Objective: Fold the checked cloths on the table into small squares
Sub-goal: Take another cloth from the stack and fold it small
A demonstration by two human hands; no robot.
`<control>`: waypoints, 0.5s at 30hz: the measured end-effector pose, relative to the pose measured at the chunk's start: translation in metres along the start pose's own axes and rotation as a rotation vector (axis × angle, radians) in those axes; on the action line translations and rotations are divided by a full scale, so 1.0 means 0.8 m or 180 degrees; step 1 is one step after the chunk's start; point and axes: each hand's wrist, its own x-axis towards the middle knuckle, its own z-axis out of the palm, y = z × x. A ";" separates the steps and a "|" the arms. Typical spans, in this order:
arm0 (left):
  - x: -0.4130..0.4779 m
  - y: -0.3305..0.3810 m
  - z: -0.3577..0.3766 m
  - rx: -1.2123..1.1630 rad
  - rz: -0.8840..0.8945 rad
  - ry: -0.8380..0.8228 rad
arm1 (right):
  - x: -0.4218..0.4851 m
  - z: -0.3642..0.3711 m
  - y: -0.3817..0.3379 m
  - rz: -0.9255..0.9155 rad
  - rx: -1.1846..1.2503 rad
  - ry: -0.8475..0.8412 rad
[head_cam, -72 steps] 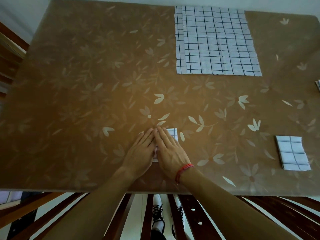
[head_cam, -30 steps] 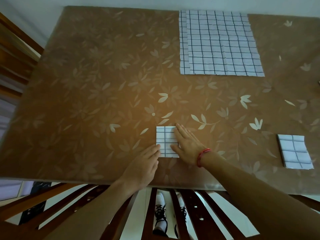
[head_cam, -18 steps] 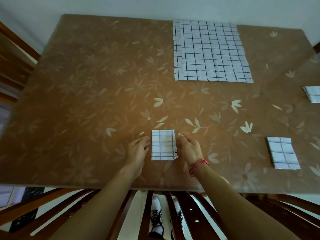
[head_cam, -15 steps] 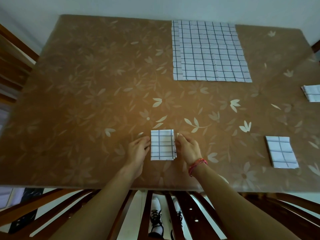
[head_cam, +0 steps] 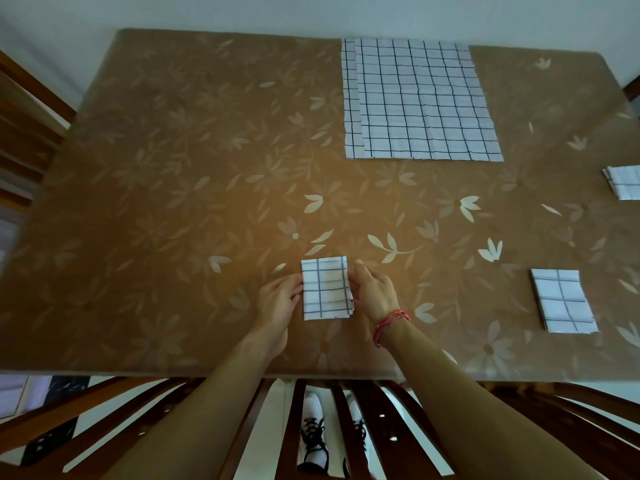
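A small folded checked cloth [head_cam: 325, 293] lies near the table's front edge, between my two hands. My left hand [head_cam: 277, 303] touches its left edge with loosely bent fingers. My right hand [head_cam: 374, 294], with a red band at the wrist, touches its right edge the same way. Neither hand grips it. A large stack of unfolded checked cloths [head_cam: 419, 98] lies flat at the far side. One folded square [head_cam: 562, 301] sits at the right, and another folded square [head_cam: 625, 181] is cut off by the right edge.
The table [head_cam: 173, 188] has a brown cover with a leaf pattern. A wooden chair back [head_cam: 294, 427] stands against the front edge below my arms. More dark wood [head_cam: 24, 109] shows at the left.
My hands lifted off the top of the small folded cloth and moved to its left and right edges. In the last half second they hardly moved.
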 end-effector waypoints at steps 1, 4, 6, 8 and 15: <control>0.001 -0.001 0.000 0.0016 0.0008 -0.0005 | -0.001 0.000 0.002 -0.0007 0.0011 -0.0005; 0.002 -0.002 -0.001 0.0104 0.0017 -0.0028 | -0.004 0.001 0.005 -0.0019 -0.0026 -0.0007; 0.002 -0.003 -0.002 0.0164 0.0036 -0.0043 | -0.007 0.001 0.004 -0.0008 -0.0001 -0.0034; 0.002 -0.003 -0.002 0.0212 0.0044 -0.0034 | -0.006 0.002 0.005 -0.0007 -0.0024 -0.0065; 0.001 -0.003 0.000 0.0274 0.0089 -0.0026 | -0.005 -0.001 0.009 -0.0007 -0.0036 -0.0104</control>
